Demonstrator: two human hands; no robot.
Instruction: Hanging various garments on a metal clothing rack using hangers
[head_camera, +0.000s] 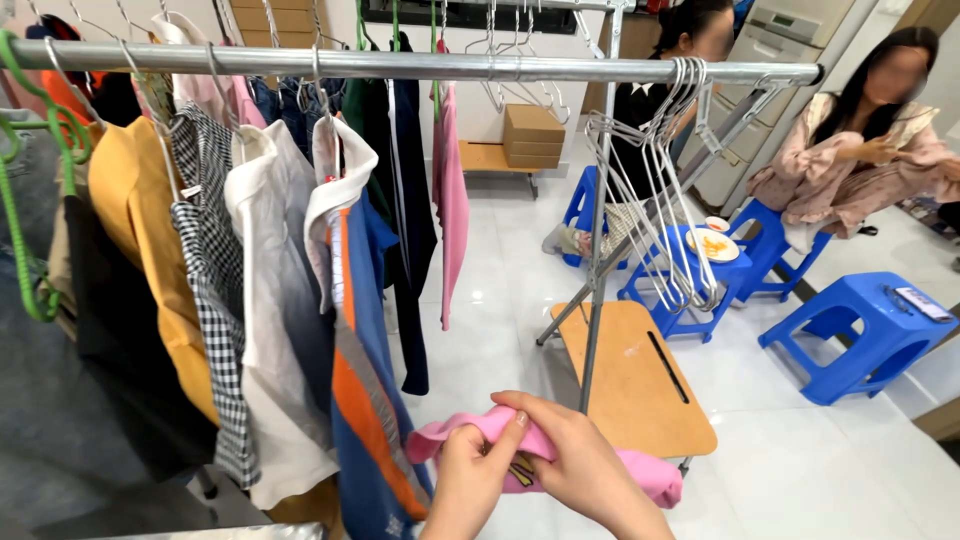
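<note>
Both my hands hold a pink garment (640, 472) low in the middle of the view. My left hand (470, 482) pinches its bunched left part, thumb on top. My right hand (580, 462) lies over the cloth, fingers curled onto the fold, next to a small yellow mark on the fabric. Right beside my left hand hangs a blue and orange shirt with a white collar (362, 330) on the metal rail (420, 66).
The rail carries several hung clothes at left, including a checked shirt (212, 260) and a yellow garment (140, 220), and a bunch of empty wire hangers (660, 200) at right. A small wooden table (630, 380) stands below. Blue stools (870, 330) and two seated people are at right.
</note>
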